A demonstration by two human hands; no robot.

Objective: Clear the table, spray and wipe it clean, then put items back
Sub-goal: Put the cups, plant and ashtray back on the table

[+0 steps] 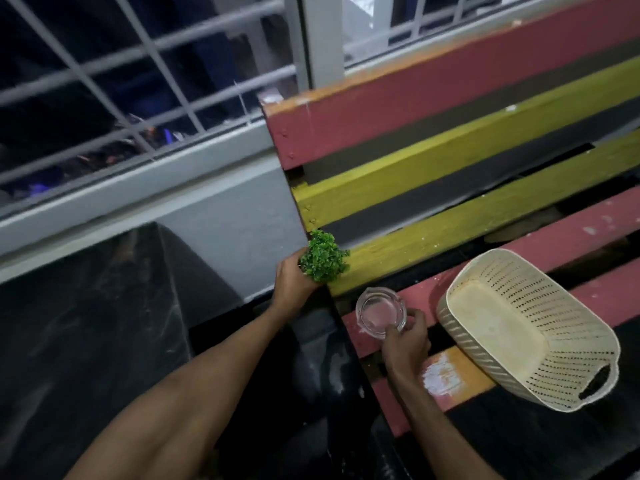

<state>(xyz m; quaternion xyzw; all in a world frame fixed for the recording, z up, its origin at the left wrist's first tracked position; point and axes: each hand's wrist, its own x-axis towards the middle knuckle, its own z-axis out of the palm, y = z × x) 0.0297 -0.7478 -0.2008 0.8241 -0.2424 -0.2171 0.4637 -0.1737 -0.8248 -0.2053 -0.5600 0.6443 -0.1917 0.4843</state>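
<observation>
Ashtray point(379, 311), glass, over slats point(588, 237) at basket's point(519, 278) 9 o'clock: likely heavy, slick, chippable. Your right hand point(405, 344) pinches its rim; left hand point(294, 282) grips plant point(323, 256), light, at 11 o'clock.

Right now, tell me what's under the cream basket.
The basket sits on painted bench slats, pink ones showing either side; whatever lies directly beneath its solid floor is covered.
</observation>
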